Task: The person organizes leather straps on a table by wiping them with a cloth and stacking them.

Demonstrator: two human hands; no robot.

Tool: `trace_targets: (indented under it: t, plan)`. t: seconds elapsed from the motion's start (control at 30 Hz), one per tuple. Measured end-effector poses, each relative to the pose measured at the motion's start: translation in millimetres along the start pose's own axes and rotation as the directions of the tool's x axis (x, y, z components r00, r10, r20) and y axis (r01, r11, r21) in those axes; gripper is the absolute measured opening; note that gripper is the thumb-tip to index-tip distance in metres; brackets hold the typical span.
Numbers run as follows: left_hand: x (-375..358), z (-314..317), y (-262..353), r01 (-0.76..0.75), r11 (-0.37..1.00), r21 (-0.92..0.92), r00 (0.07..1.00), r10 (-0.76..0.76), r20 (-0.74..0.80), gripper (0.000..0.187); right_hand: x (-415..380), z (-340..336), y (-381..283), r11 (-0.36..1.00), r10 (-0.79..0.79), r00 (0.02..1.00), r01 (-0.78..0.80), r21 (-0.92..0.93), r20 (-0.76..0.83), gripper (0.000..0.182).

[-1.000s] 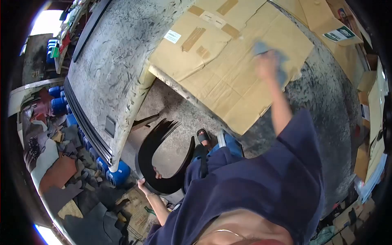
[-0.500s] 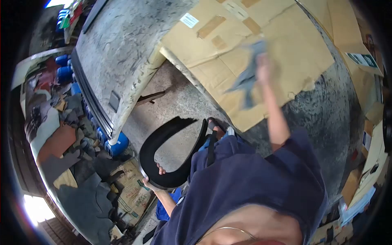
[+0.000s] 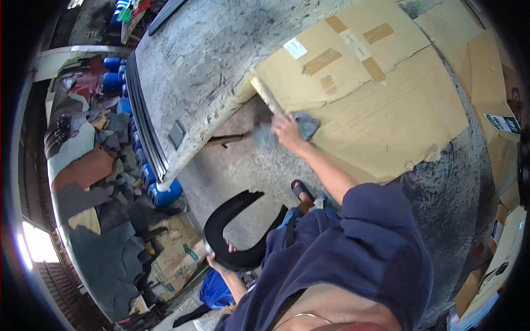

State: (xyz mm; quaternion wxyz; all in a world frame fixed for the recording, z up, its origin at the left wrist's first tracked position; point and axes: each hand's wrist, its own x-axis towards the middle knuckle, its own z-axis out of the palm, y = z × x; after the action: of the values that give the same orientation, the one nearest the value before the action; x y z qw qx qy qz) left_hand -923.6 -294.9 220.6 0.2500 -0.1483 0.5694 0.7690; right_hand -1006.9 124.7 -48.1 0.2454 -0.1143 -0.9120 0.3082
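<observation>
My left hand (image 3: pixel 214 261) is wrapped round a bundle of black strips (image 3: pixel 220 222), low at my left side. The bundle bends into a wide U, with a ragged end pointing up and the other end close to my clothes. My right hand (image 3: pixel 288 132) grips a grey-blue cloth (image 3: pixel 307 126) at the near left edge of the flattened cardboard (image 3: pixel 397 110). Part of the cloth hangs past that edge over the floor and is smeared by motion.
A worn grey tabletop (image 3: pixel 215 49) has long black strips (image 3: pixel 144 116) along its left side. Blue containers (image 3: pixel 165 192) stand below. Leather scraps (image 3: pixel 83 168) cover a surface at left. Cardboard boxes (image 3: pixel 488 77) line the right. A sandaled foot (image 3: pixel 301 192) shows on the floor.
My right hand has swept the cloth leftward and towards me, from over the cardboard to its edge. My left hand keeps hold of the black strips. The whole view has shifted.
</observation>
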Motion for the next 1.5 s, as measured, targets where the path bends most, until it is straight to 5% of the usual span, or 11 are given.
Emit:
trace_targets:
  t: [0.17,0.27,0.47,0.53,0.7,0.73,0.8,0.97,1.13,1.33,1.5]
  plan:
    - [-3.6,-25.7,-7.5,-0.036,0.996,-0.08,0.999,0.035,-0.012,0.07,8.9,-116.7,25.5,0.876,0.295,0.956,-0.269,0.4,-0.003,0.022]
    - [-4.2,-13.3,-7.6,-0.031,0.99,-0.138,0.999,0.025,-0.047,0.069,20.3,-243.0,117.4,0.648,0.758,0.578,-0.618,0.444,-0.303,0.028]
    - [15.0,-5.5,-6.7,0.021,0.994,-0.108,1.0,-0.02,0.006,0.067,-7.4,-336.8,367.3,0.668,0.664,0.394,-0.694,0.269,-0.635,0.04]
    - [19.3,-15.7,-1.5,0.047,0.999,-0.028,0.997,-0.048,-0.057,0.066,11.5,-295.2,359.7,0.449,0.397,0.6,-0.787,-0.423,-0.695,0.039]
    - [38.2,12.5,14.1,-0.076,0.997,0.016,0.995,0.075,0.059,0.08,58.4,-179.4,249.3,0.81,0.532,0.734,-0.587,0.0,-0.422,0.037]
    - [36.9,81.8,26.8,-0.03,1.0,-0.003,0.834,0.023,-0.551,0.076,64.8,-141.6,205.4,0.841,0.522,0.793,-0.541,0.03,-0.316,0.037]
    - [40.3,55.0,41.5,-0.062,0.997,-0.049,0.998,0.063,0.009,0.072,85.5,-107.5,82.6,0.524,0.548,0.833,-0.269,0.808,-0.078,0.036]
    - [30.4,92.4,64.6,-0.162,0.985,-0.065,0.97,0.171,0.17,0.071,88.8,-89.4,-209.3,0.537,-0.092,0.981,-0.094,0.838,0.169,0.026]
    - [21.7,91.7,111.0,-0.237,0.957,-0.169,0.956,0.261,0.138,0.078,104.4,-76.4,-372.8,0.319,-0.634,0.703,0.616,0.72,-0.321,0.043]
    - [6.4,68.3,152.2,-0.17,0.976,-0.137,0.913,0.208,0.351,0.084,104.8,58.2,-304.2,0.46,-0.013,0.988,-0.128,0.878,0.151,0.062]
    - [29.1,31.6,176.1,-0.155,0.988,-0.027,0.858,0.148,0.492,0.083,78.9,24.5,-374.2,0.263,-0.141,0.988,-0.017,0.965,0.056,0.065]
